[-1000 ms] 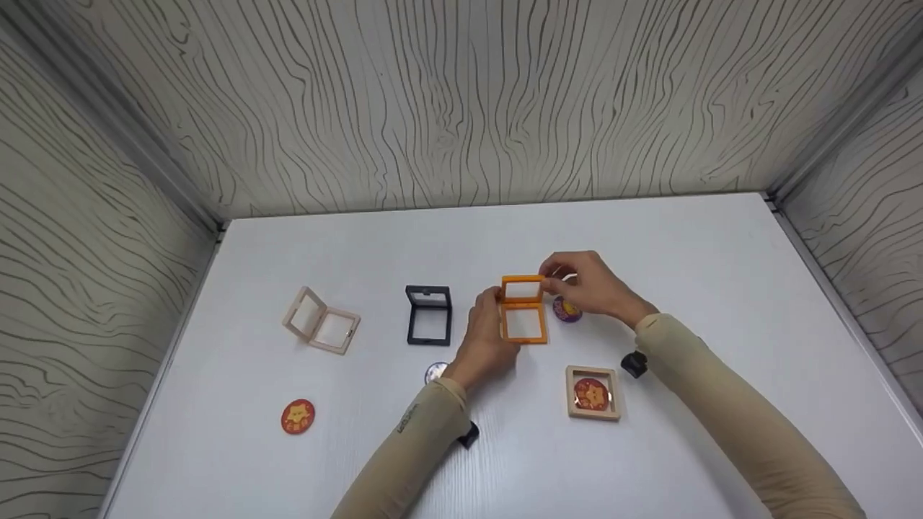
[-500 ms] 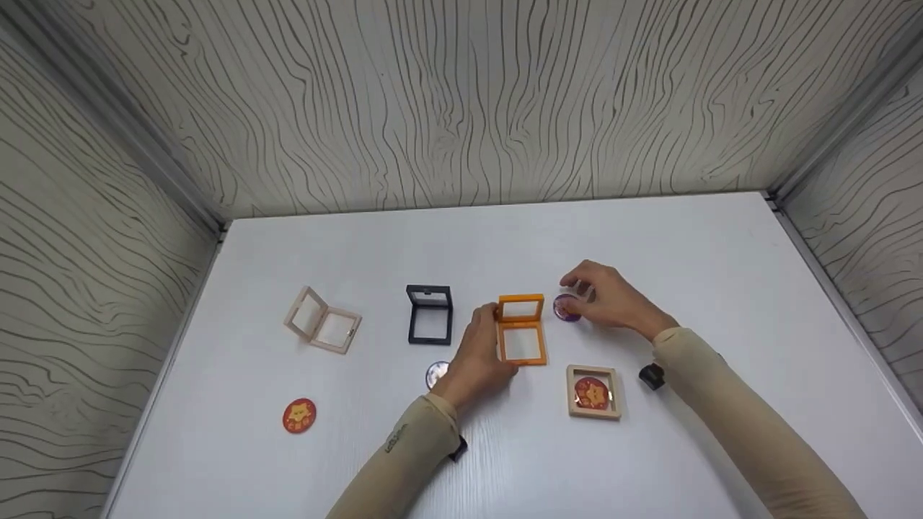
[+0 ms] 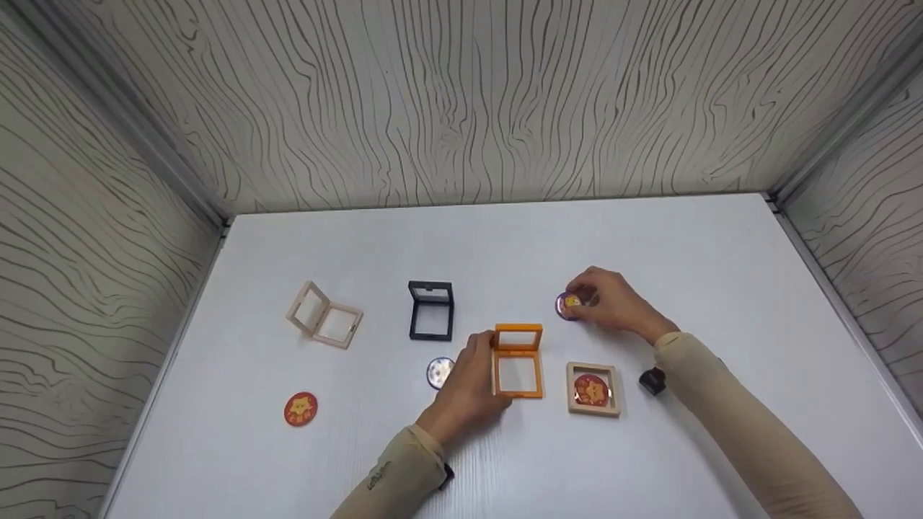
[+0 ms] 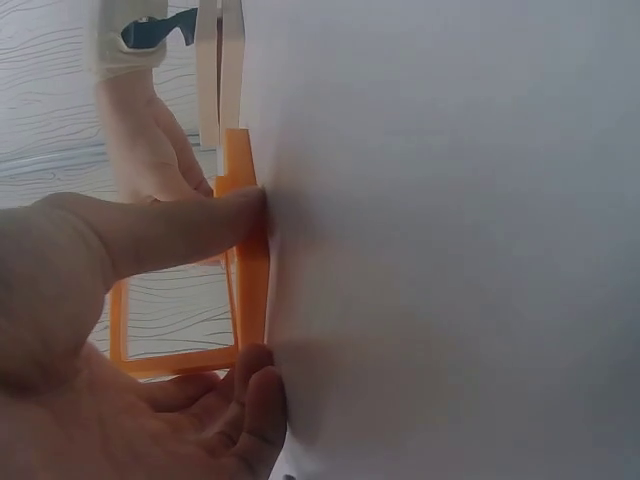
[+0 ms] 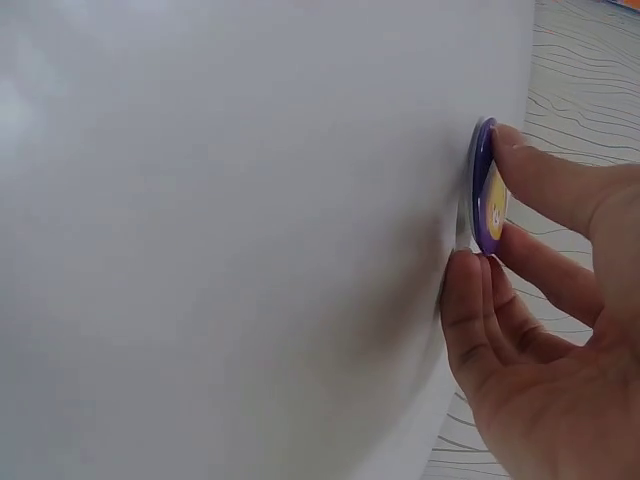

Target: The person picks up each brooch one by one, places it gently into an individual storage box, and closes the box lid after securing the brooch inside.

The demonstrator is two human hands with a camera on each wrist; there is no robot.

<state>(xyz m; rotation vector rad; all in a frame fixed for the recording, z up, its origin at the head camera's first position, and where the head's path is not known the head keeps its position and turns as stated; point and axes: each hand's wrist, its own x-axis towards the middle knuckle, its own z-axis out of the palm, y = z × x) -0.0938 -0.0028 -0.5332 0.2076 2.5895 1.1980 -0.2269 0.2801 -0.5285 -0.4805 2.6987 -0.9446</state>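
My left hand (image 3: 465, 389) grips the left side of an orange square frame (image 3: 518, 353) that stands opened on its hinge, lid raised. In the left wrist view, the thumb and fingertips hold the edge of its base against the white surface. Farther back and to the right, my right hand (image 3: 613, 303) pinches a round purple badge (image 3: 564, 307) with a yellow picture. Seen from the right wrist, the badge (image 5: 482, 200) tilts up at the tabletop between thumb and fingers. A pale blue-and-white badge (image 3: 439, 373) lies just left of my left hand.
A black frame (image 3: 432, 336) and a pale pink frame (image 3: 347, 311) stand opened to the left. A red star badge (image 3: 300, 409) lies at the front left. Near my right forearm is a wooden frame (image 3: 614, 389) around another red star badge. Patterned walls (image 3: 461, 108) enclose the white table (image 3: 360, 447).
My left hand has drawn the orange frame toward the front. My right hand has left the frame's lid, moved right, and taken hold of the purple badge.
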